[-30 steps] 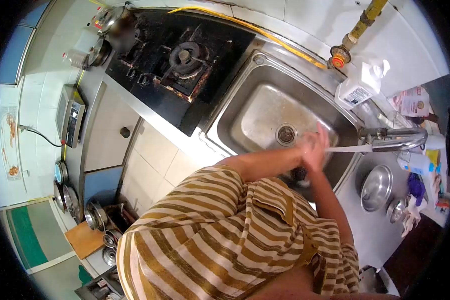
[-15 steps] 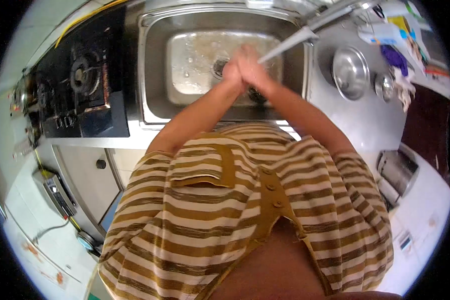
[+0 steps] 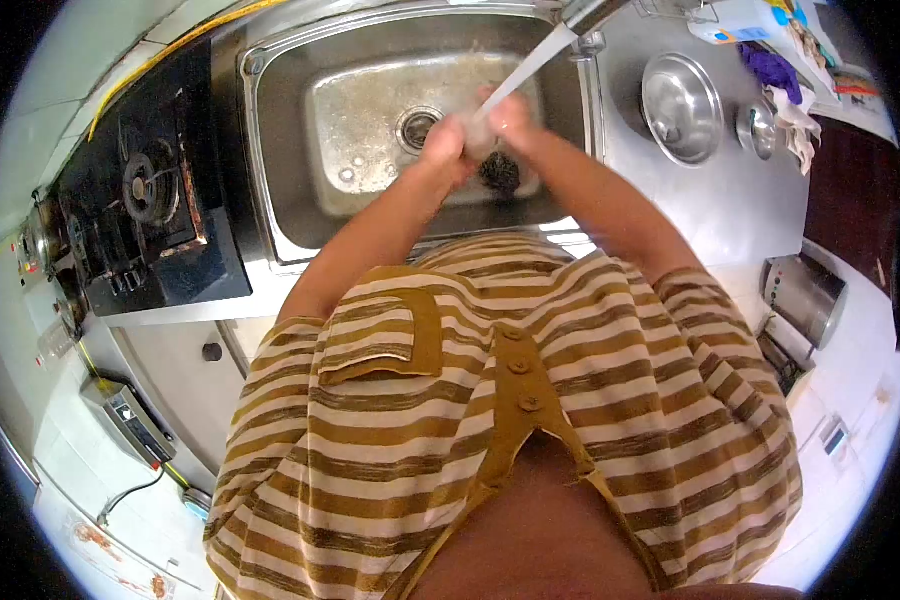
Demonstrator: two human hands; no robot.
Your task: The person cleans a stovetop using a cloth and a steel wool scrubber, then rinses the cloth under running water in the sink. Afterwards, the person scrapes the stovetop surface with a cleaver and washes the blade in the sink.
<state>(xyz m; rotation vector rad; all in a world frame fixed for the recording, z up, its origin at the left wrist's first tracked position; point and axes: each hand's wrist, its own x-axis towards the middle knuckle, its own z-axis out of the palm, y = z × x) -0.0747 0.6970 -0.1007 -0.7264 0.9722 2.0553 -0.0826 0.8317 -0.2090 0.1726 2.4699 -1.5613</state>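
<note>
My left hand (image 3: 444, 142) and my right hand (image 3: 512, 118) are over the sink, side by side under a stream of water (image 3: 530, 66). Water runs down from the faucet (image 3: 588, 14) and splashes between them. The hands are slightly apart and cupped loosely; the fingers look open, though motion and water blur them. I see nothing held in either hand. Just below them on the sink floor lies a dark scouring pad (image 3: 500, 173). The drain (image 3: 419, 128) is left of my left hand. The steel sink (image 3: 270, 150) surrounds both hands.
A black gas stove (image 3: 150, 190) stands left of the sink. On the right counter sit a large metal bowl (image 3: 682, 108) and a small metal bowl (image 3: 757, 130). A purple cloth (image 3: 770, 68) and a pale cloth (image 3: 798, 130) lie beyond. A steel pot (image 3: 806, 298) is lower right.
My hands, pressed together before, have parted a little, and the water falls between them. The view has shifted, so the drain and scouring pad show more fully.
</note>
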